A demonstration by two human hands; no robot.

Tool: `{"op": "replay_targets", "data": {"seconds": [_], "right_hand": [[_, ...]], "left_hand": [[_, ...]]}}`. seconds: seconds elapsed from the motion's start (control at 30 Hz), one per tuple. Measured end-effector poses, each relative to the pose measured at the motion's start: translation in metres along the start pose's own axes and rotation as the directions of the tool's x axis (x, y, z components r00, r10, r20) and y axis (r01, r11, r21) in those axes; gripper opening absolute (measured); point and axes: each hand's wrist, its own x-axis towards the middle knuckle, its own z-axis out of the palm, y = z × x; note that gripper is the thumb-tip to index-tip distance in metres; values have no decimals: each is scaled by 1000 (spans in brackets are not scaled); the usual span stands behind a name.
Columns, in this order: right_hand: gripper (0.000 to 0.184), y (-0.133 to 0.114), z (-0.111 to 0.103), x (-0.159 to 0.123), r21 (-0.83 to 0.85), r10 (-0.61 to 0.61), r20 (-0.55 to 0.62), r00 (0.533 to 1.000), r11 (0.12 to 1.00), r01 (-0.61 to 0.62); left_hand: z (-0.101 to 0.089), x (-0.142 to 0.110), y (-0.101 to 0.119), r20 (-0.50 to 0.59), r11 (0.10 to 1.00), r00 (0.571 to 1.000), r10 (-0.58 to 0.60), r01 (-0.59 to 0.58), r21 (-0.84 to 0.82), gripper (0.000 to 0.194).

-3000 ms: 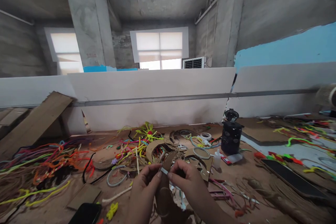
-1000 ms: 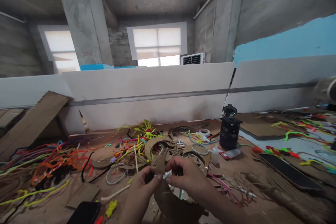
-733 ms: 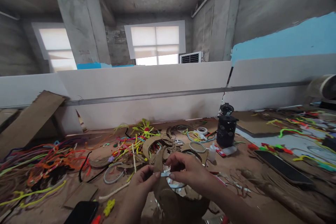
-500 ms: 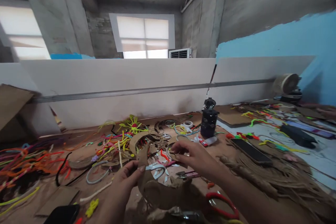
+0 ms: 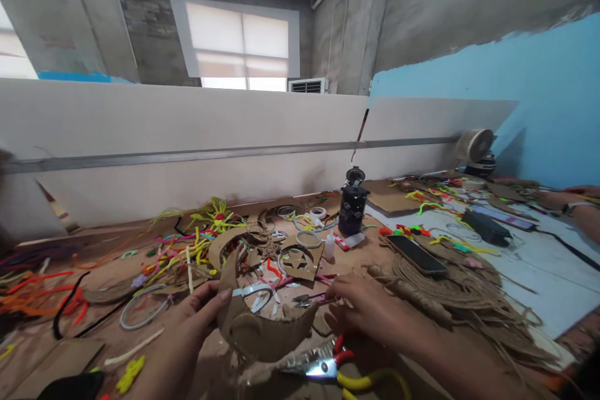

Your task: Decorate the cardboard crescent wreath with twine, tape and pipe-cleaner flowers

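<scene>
My left hand (image 5: 194, 315) is closed on the left edge of a curved brown cardboard piece (image 5: 267, 331), thumb on top. A white paper strip (image 5: 250, 291) sticks to the cardboard's upper edge. My right hand (image 5: 370, 309) lies low over the table to the right of the cardboard, fingers apart and holding nothing. Its fingertips reach a small pair of pink-handled scissors (image 5: 312, 297). Just below it lie larger shears with red and yellow handles (image 5: 328, 364).
Coloured pipe cleaners (image 5: 192, 247), tape rings (image 5: 308, 239), a cardboard star cutout (image 5: 300, 260) and a small glue bottle (image 5: 329, 245) litter the table. A black bottle (image 5: 352, 209), a phone (image 5: 416, 254), jute twine (image 5: 450, 300) and a fan (image 5: 473, 145) are on the right. Another person's hand (image 5: 574, 200) is at far right.
My right hand let go of the white strip and moved right and down to the table by the scissors. My view swung right and lower. My left hand keeps the cardboard.
</scene>
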Motion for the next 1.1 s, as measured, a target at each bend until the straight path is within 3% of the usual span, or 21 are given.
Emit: {"op": "replay_targets", "data": {"seconds": [0.13, 0.23, 0.33, 0.4, 0.47, 0.57, 0.67, 0.83, 1.0, 1.1], "right_hand": [[24, -4, 23, 27, -138, -87, 21, 996, 986, 89], [26, -3, 35, 36, -154, -73, -22, 997, 986, 68], [20, 1, 33, 36, -143, -6, -107, 994, 990, -10], [16, 4, 26, 36, -25, 52, -155, 987, 998, -57], [16, 5, 17, 38, 225, 92, -155, 984, 973, -56], [21, -1, 7, 40, 561, 102, -85, 991, 827, -37], [25, -19, 4, 38, 689, 129, -2, 992, 719, -92], [19, -54, 9, 26, 681, 82, 65, 995, 725, -104], [52, -72, 16, 20, 552, 78, 147, 986, 821, -147], [54, -75, 23, 22, 509, 71, 138, 988, 851, -133]], "left_hand": [[1, -4, 2, -15, 1000, 1000, -5, 5, -23, 38], [3, -6, 4, 6, 1000, 1000, 2, -1, -28, 35], [5, -4, 3, -20, 999, 1000, 9, -9, -38, 34], [4, -1, 0, -34, 999, 999, 13, -15, -49, 34], [4, 1, -4, -28, 997, 999, 15, -17, -75, 36], [4, 4, -11, 0, 992, 1000, 19, -19, -128, 40], [7, 4, -15, 10, 991, 999, 40, -39, -131, 38], [16, -1, -16, -9, 990, 997, 74, -75, -121, 32], [16, -1, -22, -21, 988, 997, 68, -70, -141, 33], [16, 0, -26, -42, 987, 996, 76, -81, -136, 36]]}}
